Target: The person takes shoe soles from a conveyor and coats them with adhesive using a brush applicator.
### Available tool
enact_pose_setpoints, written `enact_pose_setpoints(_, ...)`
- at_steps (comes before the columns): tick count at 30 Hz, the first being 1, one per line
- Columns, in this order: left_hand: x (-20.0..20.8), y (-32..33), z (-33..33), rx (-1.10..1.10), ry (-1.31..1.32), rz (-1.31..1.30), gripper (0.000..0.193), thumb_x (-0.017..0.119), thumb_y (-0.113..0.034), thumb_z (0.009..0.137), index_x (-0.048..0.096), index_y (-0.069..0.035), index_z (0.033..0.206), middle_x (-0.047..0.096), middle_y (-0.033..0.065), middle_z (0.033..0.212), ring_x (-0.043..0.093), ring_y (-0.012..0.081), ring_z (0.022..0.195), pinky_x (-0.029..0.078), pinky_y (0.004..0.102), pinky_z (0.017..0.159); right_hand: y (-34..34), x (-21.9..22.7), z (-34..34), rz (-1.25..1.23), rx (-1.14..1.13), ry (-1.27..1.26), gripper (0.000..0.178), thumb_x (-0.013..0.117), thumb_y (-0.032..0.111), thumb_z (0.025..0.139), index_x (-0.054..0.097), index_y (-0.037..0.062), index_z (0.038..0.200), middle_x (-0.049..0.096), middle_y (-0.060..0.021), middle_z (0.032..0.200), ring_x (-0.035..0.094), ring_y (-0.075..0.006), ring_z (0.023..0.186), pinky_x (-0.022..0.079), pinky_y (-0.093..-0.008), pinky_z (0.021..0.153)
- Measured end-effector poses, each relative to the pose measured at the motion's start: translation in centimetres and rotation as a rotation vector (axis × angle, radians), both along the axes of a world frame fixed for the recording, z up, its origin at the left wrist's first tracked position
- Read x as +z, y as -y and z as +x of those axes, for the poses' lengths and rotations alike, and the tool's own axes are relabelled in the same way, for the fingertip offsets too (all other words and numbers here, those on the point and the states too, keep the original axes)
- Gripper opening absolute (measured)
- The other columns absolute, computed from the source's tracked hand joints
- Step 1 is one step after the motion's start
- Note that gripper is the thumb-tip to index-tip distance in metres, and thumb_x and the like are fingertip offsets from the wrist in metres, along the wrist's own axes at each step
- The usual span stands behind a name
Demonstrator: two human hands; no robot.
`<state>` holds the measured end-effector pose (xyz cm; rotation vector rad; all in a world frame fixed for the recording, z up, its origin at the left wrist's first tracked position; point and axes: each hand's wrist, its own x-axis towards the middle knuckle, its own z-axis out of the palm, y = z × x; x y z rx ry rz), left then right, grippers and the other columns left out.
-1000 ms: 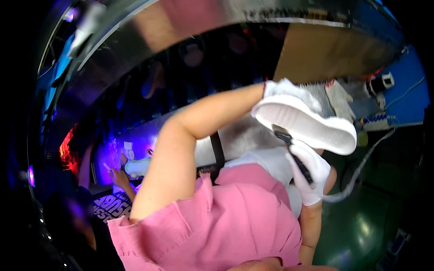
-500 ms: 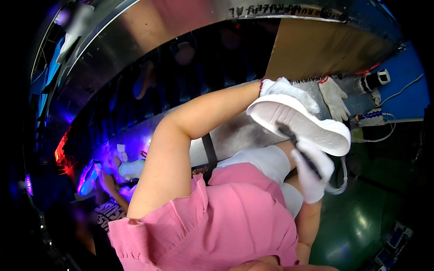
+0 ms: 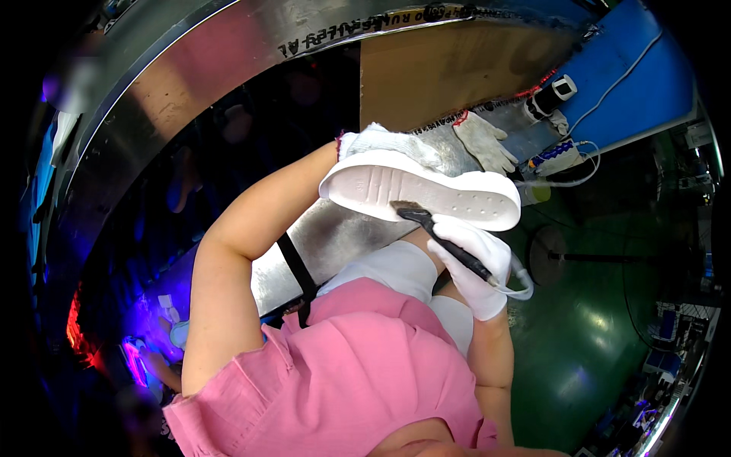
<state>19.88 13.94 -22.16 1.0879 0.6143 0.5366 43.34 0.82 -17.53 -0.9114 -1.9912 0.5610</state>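
Observation:
A white shoe sole (image 3: 426, 190) is tilted so its grooved and dotted inner face and raised rim show. My left hand (image 3: 392, 146), in a whitish knit glove, holds it from behind along the far edge; most of those fingers are hidden. In a thinner white glove, my right hand (image 3: 481, 255) grips a black-handled brush (image 3: 457, 247). Its dark bristles touch the sole's inner face near the close edge, around the middle. A clear tube (image 3: 523, 283) curves out beside my right hand, at the back end of the brush.
A spare knit glove (image 3: 485, 143) lies on the metal bench beyond the sole, near a black-and-white cylinder (image 3: 554, 95). Brown cardboard (image 3: 442, 72) stands behind a dark conveyor opening. A blue panel (image 3: 632, 72) is at right. Another person's hand (image 3: 160, 371) works under violet light at lower left.
The view has swung, so everything sits further left. The sole is turned flatter across, and the brush still meets its inner face in my right hand. Both hands keep their holds.

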Motion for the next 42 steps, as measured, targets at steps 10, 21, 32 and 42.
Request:
enact_pose_setpoints(10, -3.2, -1.6, -1.3, -0.086, 0.173, 0.527, 0.03, 0.07, -0.021, 0.089, 0.07, -0.002, 0.111, 0.072, 0.0139, 0.102, 0.07, 0.0274, 0.096, 0.058, 0.038, 0.081, 0.9, 1.4, 0.7, 0.157, 0.045, 0.357, 0.026, 0.083, 0.004, 0.069, 0.073, 0.0064, 0.093, 0.075, -0.0123, 0.097, 0.069, -0.0243, 0.071, 0.054, -0.0294, 0.063)
enact_pose_setpoints(21, 1.2, 1.8, 2.0, 0.069, 0.529, -0.382, 0.047, 0.062, -0.032, 0.095, 0.059, 0.001, 0.128, 0.068, 0.0214, 0.111, 0.071, 0.0323, 0.089, 0.059, 0.0373, 0.079, 1.0, 0.0, -2.6, 0.111, 0.058, -0.052, 0.025, 0.082, 0.005, 0.072, 0.071, 0.008, 0.095, 0.073, -0.0064, 0.09, 0.065, -0.0227, 0.068, 0.053, -0.0318, 0.063)
enact_pose_setpoints(32, -2.2, 0.7, 0.9, 0.038, 0.256, -0.172, 0.058, 0.057, -0.043, 0.094, 0.055, 0.0, 0.132, 0.065, 0.0255, 0.115, 0.07, 0.0353, 0.09, 0.059, 0.0436, 0.076, 0.2, 0.3, -1.5, 0.028, 0.079, -0.05, 0.025, 0.076, 0.0, 0.075, 0.071, 0.0058, 0.098, 0.072, -0.0099, 0.092, 0.068, -0.023, 0.071, 0.055, -0.0321, 0.066)
enact_pose_setpoints(42, -1.4, 1.5, -0.9, 0.036, 0.022, 0.139, 0.044, 0.065, -0.034, 0.091, 0.063, -0.003, 0.122, 0.069, 0.0163, 0.109, 0.07, 0.0253, 0.089, 0.058, 0.0362, 0.076, 1.4, 1.1, -0.4, 0.131, 0.165, 0.352, 0.026, 0.081, 0.003, 0.071, 0.073, 0.0063, 0.095, 0.074, -0.0116, 0.095, 0.068, -0.0251, 0.07, 0.054, -0.0316, 0.064)
